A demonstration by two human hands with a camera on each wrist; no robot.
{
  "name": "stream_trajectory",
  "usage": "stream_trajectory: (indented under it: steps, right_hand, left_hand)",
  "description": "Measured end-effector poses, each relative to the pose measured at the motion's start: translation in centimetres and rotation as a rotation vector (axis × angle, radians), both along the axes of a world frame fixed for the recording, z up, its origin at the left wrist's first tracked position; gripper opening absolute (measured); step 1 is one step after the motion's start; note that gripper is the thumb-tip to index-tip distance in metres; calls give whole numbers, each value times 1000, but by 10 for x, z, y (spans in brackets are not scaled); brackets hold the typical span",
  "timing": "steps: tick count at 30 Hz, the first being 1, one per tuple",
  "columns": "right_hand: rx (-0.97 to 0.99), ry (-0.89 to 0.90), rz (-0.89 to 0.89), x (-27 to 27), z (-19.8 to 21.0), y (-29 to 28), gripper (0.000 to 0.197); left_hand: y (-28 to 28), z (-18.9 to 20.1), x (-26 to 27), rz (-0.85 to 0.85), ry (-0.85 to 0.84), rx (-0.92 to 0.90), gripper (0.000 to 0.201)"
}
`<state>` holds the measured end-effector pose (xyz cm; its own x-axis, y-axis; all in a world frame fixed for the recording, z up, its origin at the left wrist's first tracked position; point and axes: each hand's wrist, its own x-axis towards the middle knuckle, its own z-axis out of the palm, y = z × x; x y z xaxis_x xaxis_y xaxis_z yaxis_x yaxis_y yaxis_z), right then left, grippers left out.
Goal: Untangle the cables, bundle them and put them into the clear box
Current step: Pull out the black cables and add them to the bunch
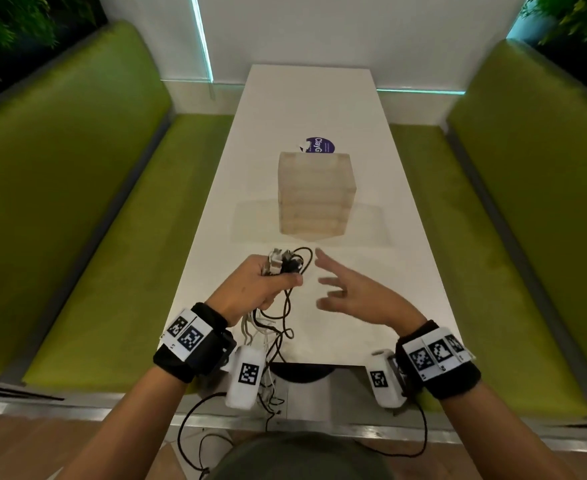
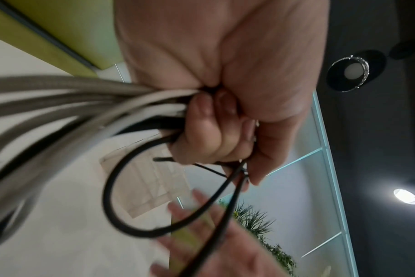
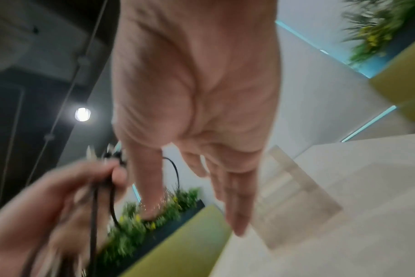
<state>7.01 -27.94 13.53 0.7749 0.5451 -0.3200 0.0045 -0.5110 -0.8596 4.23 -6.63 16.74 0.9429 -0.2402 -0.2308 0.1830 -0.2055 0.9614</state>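
Observation:
My left hand grips a bunch of black, grey and white cables above the near end of the white table. Their plugs stick up above the fist and loose lengths hang down past the table edge. In the left wrist view the fingers curl round the cables, and a black loop hangs below. My right hand hovers just right of the bunch, fingers spread and straight, holding nothing. The clear box lies beyond the hands, faint, with a wooden block stack inside or behind it.
A purple round label lies on the table behind the wooden stack. Green upholstered benches flank the table on both sides. A white wall closes the far end. Sensor wires trail from my wrist bands toward the floor.

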Motion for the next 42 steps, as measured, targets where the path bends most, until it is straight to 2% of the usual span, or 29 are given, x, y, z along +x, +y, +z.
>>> stream_trajectory:
  steps: [2,3,6,8,9,11,15,17,20,23,24,26,28,29,31,33,35,37,39,42]
  right_hand:
    - [235,70,-51,-4,20,6,87]
    - [272,66,-66,-6,26,10,78]
    - [307,-16,-121,-9,32,17,29]
    - [320,-48,-168,-9,28,16,15]
    - [320,-51,-187,-8,26,13,11]
    - [331,-28,-206,-8,22,10,14]
    - [338,-27,-162,-9,20,15,53]
    - [362,-24,-113,-10,20,21,45]
    - [347,-36,-164,-12,21,22,22]
    - [311,-41,-162,-14,19,11,14]
    - [303,-35,-131,-14,18,8,13]
    - [314,4,-85,-17,17,6,23]
    - [376,33,-100,-18,17,12,39]
    - [408,21,-118,-19,18,15,38]
    - [443,-27,-162,-19,18,21,22]
    - [444,-42,-199,-19,20,21,13]
    - [426,-28,-188,-19,21,12,11]
    - [358,25,-100,-22,20,2,10]
    - [221,114,113,-27,12,-4,9]
    - [-109,153,425,-36,-10,1,33]
  left_hand:
    - [-3,0,-2,-98,21,7,38]
    - [-4,1,-3,-135,36,1,34]
    - [-2,2,-3,-139,17,-20,27]
    - [2,3,-2,-95,20,-83,8]
    - [4,2,-2,-71,23,-109,15]
    - [10,-2,1,-38,39,-128,31]
    - [10,-1,-1,-136,63,-105,31]
    - [6,1,-3,-199,61,-82,17]
    - [5,2,-2,-145,77,-60,15]
    - [13,-3,4,-13,83,-73,53]
    - [16,-4,5,4,80,-84,56]
    - [19,-5,6,-27,74,-98,48]
    - [16,-1,5,-110,80,-69,21]
    - [14,1,3,-161,82,-55,13]
    - [9,1,2,-227,90,-20,18]
    - [9,3,1,-185,82,-43,9]
    - [15,1,3,-67,64,-88,15]
    - [26,-2,6,71,22,-183,15]
    - [34,-3,11,180,-6,-294,18]
    - [34,6,16,241,-38,-412,35]
